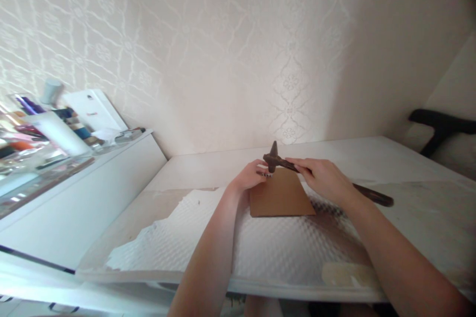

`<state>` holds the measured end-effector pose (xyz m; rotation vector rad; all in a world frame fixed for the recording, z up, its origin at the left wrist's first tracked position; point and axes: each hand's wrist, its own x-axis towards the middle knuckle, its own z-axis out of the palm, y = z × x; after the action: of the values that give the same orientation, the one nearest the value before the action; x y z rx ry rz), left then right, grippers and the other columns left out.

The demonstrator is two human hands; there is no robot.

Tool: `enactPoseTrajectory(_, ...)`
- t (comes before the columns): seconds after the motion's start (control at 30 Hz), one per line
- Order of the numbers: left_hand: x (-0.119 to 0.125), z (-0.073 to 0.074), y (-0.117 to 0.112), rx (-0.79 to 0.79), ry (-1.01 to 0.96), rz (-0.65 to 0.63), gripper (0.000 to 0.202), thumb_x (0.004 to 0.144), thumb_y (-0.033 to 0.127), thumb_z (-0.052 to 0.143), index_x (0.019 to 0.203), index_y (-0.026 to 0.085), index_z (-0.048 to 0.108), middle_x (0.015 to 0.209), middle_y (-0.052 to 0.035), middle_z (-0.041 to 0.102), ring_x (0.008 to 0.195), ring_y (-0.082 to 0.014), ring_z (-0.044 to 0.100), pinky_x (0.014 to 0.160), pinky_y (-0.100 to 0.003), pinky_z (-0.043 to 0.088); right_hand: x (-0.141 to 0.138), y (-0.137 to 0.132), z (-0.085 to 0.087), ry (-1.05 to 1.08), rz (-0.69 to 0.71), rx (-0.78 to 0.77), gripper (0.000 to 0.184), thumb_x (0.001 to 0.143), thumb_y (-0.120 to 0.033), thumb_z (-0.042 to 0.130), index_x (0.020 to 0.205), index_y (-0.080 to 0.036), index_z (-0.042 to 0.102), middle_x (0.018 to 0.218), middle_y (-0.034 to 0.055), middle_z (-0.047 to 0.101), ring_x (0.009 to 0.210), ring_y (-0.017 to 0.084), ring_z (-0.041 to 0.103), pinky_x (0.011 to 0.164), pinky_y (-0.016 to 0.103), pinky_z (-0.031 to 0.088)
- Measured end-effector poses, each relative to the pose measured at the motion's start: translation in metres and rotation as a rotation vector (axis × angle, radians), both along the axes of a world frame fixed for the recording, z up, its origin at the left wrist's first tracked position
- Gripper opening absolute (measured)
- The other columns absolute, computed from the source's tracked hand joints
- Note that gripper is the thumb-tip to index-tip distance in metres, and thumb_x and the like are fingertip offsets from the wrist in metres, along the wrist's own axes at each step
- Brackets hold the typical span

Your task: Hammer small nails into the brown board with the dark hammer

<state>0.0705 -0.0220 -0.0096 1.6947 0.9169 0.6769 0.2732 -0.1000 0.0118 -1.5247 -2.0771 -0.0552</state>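
A hammer (pixel 274 159) with a dark head and a long brown handle is in my right hand (pixel 327 178), whose fingers wrap round the handle. The hammer head is at the far edge of a brown cardboard piece (pixel 281 198), close to the fingers of my left hand (pixel 253 176). Those fingers are bent together at the cardboard's far left corner, around a small dark and pale thing (pixel 265 175) too small to name. Under the cardboard lies a white quilted sheet (pixel 163 242) with a ragged left edge.
The white table (pixel 345 158) meets a patterned wall at the back. On the left, a white cabinet (pixel 92 198) carries a white box (pixel 94 109) and a clutter of bottles and small items. A black armrest-like part (pixel 439 124) juts in at the right.
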Motion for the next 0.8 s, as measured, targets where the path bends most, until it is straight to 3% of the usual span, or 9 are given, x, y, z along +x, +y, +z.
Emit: enactPoseTrajectory(0.8,-0.0019,-0.0025,0.0017,0.06,0.02,-0.01,0.043,0.055,-0.003,0.049,0.096,0.013,0.051,0.08,-0.0038,0.063,0.076,-0.013,0.058,0.067,-0.023,0.042,0.0007,0.002,-0.0018,0.011,0.012,-0.003,0.035,0.084,-0.023,0.04,0.113,-0.031,0.058,0.094,0.0003,0.068,0.085,0.02,0.062,0.075,0.031,0.047)
